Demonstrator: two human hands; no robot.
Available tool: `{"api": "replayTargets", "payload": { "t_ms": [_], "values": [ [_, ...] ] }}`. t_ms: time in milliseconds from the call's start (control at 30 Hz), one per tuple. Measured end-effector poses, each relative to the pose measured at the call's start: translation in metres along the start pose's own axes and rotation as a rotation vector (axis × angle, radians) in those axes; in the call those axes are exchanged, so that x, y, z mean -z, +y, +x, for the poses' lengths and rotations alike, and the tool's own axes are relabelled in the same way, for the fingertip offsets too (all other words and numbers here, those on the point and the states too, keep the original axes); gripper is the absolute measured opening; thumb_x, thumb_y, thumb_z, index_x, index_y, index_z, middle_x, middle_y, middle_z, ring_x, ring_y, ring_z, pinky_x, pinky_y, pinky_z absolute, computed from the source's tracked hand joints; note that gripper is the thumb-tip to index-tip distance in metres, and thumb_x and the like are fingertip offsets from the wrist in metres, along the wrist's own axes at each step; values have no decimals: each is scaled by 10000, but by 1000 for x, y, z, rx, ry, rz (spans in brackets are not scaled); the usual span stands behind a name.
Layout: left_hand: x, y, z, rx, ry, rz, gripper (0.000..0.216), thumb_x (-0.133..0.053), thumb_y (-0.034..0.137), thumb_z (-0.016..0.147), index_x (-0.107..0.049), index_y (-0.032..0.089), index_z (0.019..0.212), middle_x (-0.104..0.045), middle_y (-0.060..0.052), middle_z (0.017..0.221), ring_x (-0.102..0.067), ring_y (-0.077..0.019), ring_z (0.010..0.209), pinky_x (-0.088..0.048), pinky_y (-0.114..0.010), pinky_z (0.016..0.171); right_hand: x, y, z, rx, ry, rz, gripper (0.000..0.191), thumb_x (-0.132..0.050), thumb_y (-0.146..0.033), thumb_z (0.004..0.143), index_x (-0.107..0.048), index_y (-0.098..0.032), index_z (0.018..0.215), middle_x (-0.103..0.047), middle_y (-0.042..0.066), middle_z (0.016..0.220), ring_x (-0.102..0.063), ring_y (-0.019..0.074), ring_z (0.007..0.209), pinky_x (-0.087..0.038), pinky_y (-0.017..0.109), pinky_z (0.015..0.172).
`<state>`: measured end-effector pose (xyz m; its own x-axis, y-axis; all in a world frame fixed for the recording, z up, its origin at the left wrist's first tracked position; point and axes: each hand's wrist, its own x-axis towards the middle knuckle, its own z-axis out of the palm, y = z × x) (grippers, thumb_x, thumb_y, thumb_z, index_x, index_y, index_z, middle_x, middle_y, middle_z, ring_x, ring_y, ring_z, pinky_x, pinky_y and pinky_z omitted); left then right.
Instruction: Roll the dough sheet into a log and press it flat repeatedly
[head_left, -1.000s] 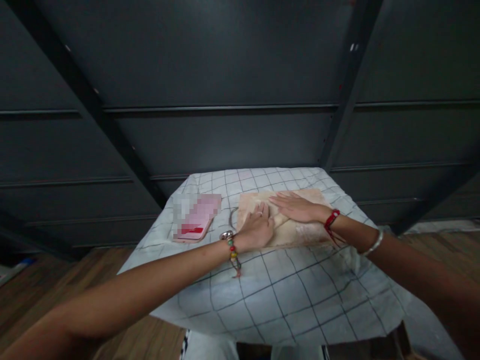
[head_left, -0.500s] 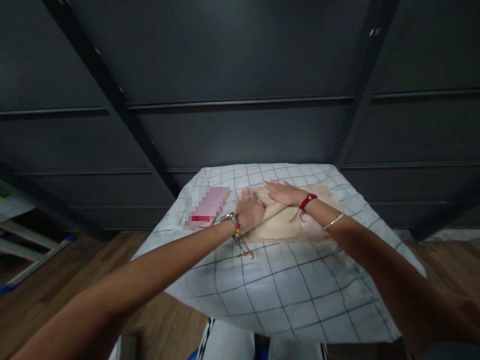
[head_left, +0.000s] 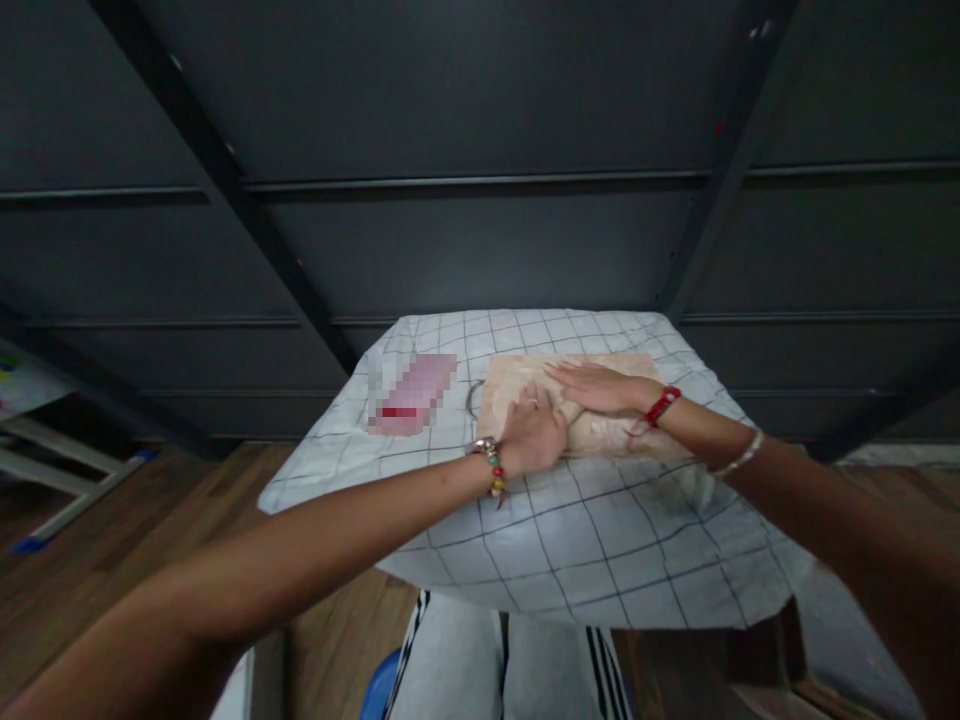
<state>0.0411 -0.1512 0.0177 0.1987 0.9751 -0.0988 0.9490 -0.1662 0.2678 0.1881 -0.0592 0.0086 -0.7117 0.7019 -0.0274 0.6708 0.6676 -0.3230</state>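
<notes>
A flat, light wooden-looking board (head_left: 637, 365) lies on the checked cloth, with a thin curved metal handle (head_left: 472, 400) at its left end. On it is a pale cream, dough-like sheet (head_left: 511, 388), partly hidden by the hands. My left hand (head_left: 534, 432) lies palm down over the sheet's middle, fingers stretched forward. Just right of it, my right hand (head_left: 606, 388) rests flat on the sheet, its fingers extended toward the left. Neither hand grips anything. A whitish, powdery-looking patch (head_left: 621, 432) shows on the board below my right wrist.
A white checked tablecloth (head_left: 577, 545) covers the small table. Left of the board lies a pink, blurred-out flat item (head_left: 424, 385). Dark panelled metal (head_left: 480, 250) stands behind the table. A light metal frame (head_left: 82, 500) is on the wooden floor at left.
My left hand has slid right across the sheet, baring the board's left end and metal handle. My right hand has shifted right too. The view has tilted slightly.
</notes>
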Motion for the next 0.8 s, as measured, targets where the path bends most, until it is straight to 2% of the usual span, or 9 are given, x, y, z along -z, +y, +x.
{"api": "replayTargets", "payload": {
  "t_ms": [100, 167, 233, 333, 433, 500, 567, 633, 800],
  "values": [
    [-3, -3, 6, -10, 36, -1, 570, -219, 278, 948, -262, 18, 1454, -228, -176, 1536, -165, -279, 1430, -199, -415, 1147, 1, 2, 5, 3, -23, -6, 595, -309, -399, 929, -247, -263, 1506, -240, -43, 1541, -193, 230, 1426, -149, 442, 1171],
    [-2, -9, 12, 113, 85, 7, 551, -213, 258, 945, -300, 35, 1442, -285, -177, 1514, -163, -299, 1428, -173, -452, 1148, 2, -4, 13, -59, -17, -50, 615, -340, -358, 916, -229, -254, 1511, -242, -16, 1541, -190, 241, 1427, -117, 473, 1170],
    [-1, -11, 13, 176, 104, 13, 561, -210, 250, 942, -308, -16, 1426, -283, -220, 1500, -165, -329, 1421, -168, -476, 1144, 4, -8, 15, -87, -23, -62, 632, -340, -331, 910, -206, -219, 1518, -234, 10, 1544, -190, 238, 1426, -119, 473, 1168],
    [-5, 0, 4, 54, 50, -1, 603, -195, 263, 941, -252, -90, 1426, -198, -255, 1514, -160, -331, 1421, -201, -447, 1141, 5, -4, -3, -41, -42, -15, 619, -320, -331, 914, -224, -211, 1514, -220, -3, 1548, -183, 223, 1428, -151, 434, 1170],
    [-7, 12, -5, -71, 25, -16, 607, -209, 278, 939, -221, -29, 1463, -151, -199, 1543, -137, -295, 1433, -188, -416, 1152, 4, 0, -19, -21, -36, 12, 583, -265, -357, 938, -241, -239, 1509, -208, -30, 1552, -177, 214, 1429, -155, 419, 1171],
    [-5, 13, -4, -3, 28, -27, 591, -209, 277, 942, -252, -14, 1456, -171, -200, 1540, -143, -304, 1431, -172, -429, 1155, 3, -2, -18, -34, -9, -12, 581, -279, -367, 940, -251, -240, 1506, -232, -27, 1549, -182, 233, 1428, -137, 435, 1173],
    [-4, 11, 0, 133, 35, -40, 575, -200, 261, 947, -278, -42, 1430, -205, -232, 1523, -147, -341, 1422, -150, -465, 1152, 2, -6, -13, -40, 23, -38, 596, -326, -366, 928, -256, -231, 1504, -254, -21, 1544, -185, 259, 1427, -117, 457, 1173],
    [-7, 12, 1, 169, 48, -71, 556, -197, 246, 950, -292, -39, 1418, -256, -239, 1505, -158, -360, 1415, -166, -501, 1139, 1, -5, -16, -30, 24, -47, 603, -332, -352, 923, -254, -212, 1504, -251, -10, 1545, -181, 246, 1429, -114, 442, 1175],
    [-17, 26, -4, -101, 72, -69, 514, -257, 272, 939, -361, 125, 1421, -310, -147, 1510, -171, -317, 1425, -200, -493, 1136, -1, 3, -34, -61, -35, -24, 565, -205, -347, 954, -259, -223, 1503, -250, -7, 1546, -164, 200, 1433, -102, 429, 1176]
  ]
}}
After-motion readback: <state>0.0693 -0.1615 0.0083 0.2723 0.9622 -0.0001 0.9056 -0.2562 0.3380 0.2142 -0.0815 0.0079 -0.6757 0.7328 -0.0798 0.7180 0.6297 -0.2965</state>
